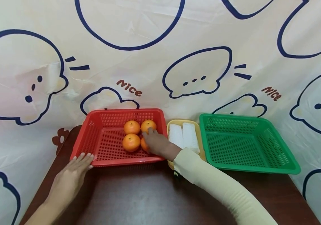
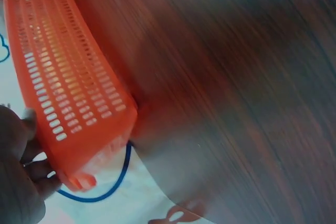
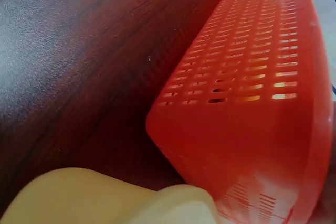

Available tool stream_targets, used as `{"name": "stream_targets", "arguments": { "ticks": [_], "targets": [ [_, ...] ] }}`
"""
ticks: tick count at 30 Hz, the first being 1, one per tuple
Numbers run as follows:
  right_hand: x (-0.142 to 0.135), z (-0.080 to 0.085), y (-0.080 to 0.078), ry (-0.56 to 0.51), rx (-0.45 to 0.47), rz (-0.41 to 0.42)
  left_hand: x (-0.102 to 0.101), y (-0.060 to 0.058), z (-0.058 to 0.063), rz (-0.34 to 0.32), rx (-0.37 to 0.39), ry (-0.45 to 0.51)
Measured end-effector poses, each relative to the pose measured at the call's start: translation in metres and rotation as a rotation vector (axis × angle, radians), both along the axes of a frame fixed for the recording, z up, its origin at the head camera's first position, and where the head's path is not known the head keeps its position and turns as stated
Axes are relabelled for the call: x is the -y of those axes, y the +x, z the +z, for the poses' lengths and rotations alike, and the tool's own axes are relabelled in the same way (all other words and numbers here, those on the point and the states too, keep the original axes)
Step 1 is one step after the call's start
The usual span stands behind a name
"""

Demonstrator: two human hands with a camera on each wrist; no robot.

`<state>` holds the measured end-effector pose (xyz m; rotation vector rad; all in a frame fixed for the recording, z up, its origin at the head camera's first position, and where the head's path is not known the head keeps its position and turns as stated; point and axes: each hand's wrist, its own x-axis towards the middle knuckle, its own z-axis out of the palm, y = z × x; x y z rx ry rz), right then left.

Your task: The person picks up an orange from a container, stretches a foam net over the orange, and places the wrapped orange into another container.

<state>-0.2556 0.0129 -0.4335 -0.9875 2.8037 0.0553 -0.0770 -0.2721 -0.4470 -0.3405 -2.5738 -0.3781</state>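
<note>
Several oranges (image 1: 131, 142) sit grouped in the right half of a red plastic basket (image 1: 104, 162). My right hand (image 1: 158, 143) reaches over the basket's right wall and holds the near right orange (image 1: 144, 144), which it partly covers. Its fingertips overlap the far right orange (image 1: 148, 125) in the head view. At the basket's near left corner, my left hand (image 1: 74, 172) rests with its fingers laid over the rim. The left wrist view shows those fingers (image 2: 44, 174) at the rim; the right hand's grip is hidden in the right wrist view.
Right of the red basket stands a small yellow basket (image 1: 202, 154) with white netted foam sleeves (image 1: 189, 136). A green basket (image 1: 250, 169) stands further right. All are on a dark wooden table (image 1: 137, 197), with a printed cloth (image 1: 149, 68) behind.
</note>
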Motion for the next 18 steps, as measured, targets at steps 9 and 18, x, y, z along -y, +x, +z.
{"name": "stream_targets", "arguments": {
  "ticks": [9,18],
  "targets": [
    [-0.011,0.009,-0.003,-0.056,-0.082,0.066,0.002,0.000,0.001,0.008,0.009,0.038],
    [-0.036,0.039,-0.010,-0.407,0.128,-0.067,-0.001,-0.002,0.002,0.022,0.034,0.027]
  ]
}}
